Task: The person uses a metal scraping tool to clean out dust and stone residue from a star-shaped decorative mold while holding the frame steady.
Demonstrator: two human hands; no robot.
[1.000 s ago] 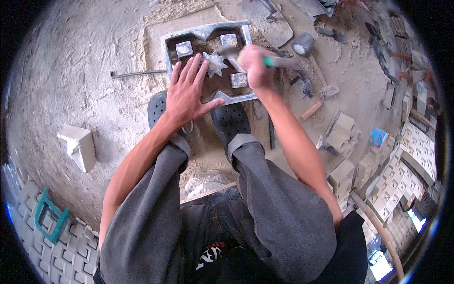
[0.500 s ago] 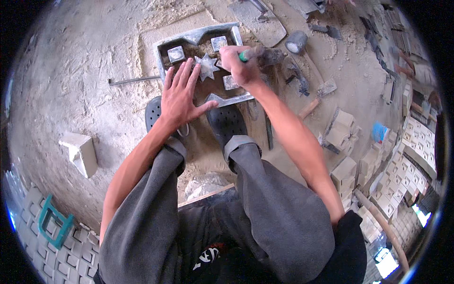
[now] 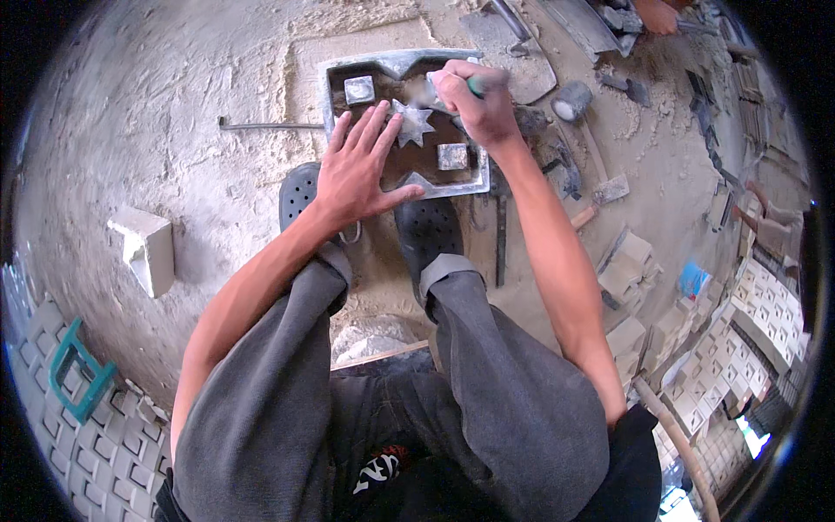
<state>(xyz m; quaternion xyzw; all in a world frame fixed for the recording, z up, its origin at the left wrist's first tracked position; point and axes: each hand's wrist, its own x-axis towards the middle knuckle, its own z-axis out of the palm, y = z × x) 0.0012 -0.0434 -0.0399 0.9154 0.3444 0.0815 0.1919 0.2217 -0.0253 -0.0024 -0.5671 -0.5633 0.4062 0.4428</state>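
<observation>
In front of my feet lies a metal mould frame (image 3: 335,59) with notched edges and a dark bottom. Inside it are a star-shaped metal piece (image 3: 415,127) and small square blocks (image 3: 453,157). My left hand (image 3: 355,170) rests flat over the near left part of the mould, fingers spread and fingertips beside the star. Above the far right corner, my right hand (image 3: 484,109) is closed around a tool with a green part (image 3: 476,85); motion blur and the fingers hide its kind. The far right block is mostly covered by that hand.
Right of the mould lie a mallet (image 3: 572,102), a shovel blade (image 3: 537,74) and other hand tools. A metal rod (image 3: 270,126) extends left. Further out are a chipped pale block (image 3: 148,250), a teal frame (image 3: 80,374) and patterned blocks (image 3: 739,357). Another person's hand (image 3: 658,16) shows at the top right.
The view has shifted, so the mould appears farther right. My right hand, still gripping the tool, has moved toward the mould's far right corner. My left hand stays flat on the mould.
</observation>
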